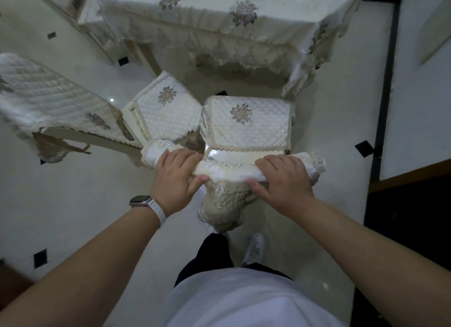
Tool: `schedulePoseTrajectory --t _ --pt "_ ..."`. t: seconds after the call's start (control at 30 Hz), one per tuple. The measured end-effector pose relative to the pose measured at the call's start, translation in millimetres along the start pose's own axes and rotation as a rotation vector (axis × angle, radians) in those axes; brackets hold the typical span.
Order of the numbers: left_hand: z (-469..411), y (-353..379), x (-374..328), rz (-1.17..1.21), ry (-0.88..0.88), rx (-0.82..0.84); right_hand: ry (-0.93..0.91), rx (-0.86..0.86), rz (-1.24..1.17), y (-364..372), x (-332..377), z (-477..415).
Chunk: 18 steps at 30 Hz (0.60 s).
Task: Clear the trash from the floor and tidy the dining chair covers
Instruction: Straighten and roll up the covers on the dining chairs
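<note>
A dining chair stands right in front of me, its seat under a quilted cream cover (246, 124) with an embroidered flower. A cream lace backrest cover (227, 194) drapes over the chair's top rail and hangs down toward me. My left hand (177, 180) grips the left end of that rail, fingers over the top and thumb under the fabric. My right hand (280, 182) grips the right part of the rail the same way. A second covered chair (166, 111) stands just to the left, its backrest top beside my left hand.
The dining table under a cream embroidered tablecloth (219, 21) lies beyond the chairs. A third chair with a quilted cover (48, 99) is at the left. The floor is pale tile with small black insets. A dark door frame (388, 82) runs along the right.
</note>
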<state>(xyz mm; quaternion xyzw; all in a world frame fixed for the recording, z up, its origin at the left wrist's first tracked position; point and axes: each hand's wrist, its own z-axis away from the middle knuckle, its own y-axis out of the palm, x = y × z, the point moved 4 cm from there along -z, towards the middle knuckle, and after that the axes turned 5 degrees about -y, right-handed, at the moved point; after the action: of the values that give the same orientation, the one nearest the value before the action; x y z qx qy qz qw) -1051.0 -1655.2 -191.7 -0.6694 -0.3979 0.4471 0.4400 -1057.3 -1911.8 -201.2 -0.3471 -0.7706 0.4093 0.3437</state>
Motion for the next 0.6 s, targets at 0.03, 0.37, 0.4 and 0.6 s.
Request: schedulePoseTrajectory --t 0.03,0.37,0.4,0.6 --pt "-2.2 1.4 0.8 0.022 0.01 -0.003 -0.008 -0.017 0.001 1.4 -2.1 -0.5" --pt "-27.9 8.4 8.4 0.098 0.047 -0.028 -0.053 -0.104 0.029 10.5 -21.8 -21.7" --pt "-32.8 9.1 9.7 0.101 0.047 -0.024 -0.052 -0.102 0.027 11.5 -24.4 -25.8" --pt "-63.0 13.0 19.0 0.116 0.043 -0.008 -0.05 -0.091 0.042 20.8 -40.9 -49.7"
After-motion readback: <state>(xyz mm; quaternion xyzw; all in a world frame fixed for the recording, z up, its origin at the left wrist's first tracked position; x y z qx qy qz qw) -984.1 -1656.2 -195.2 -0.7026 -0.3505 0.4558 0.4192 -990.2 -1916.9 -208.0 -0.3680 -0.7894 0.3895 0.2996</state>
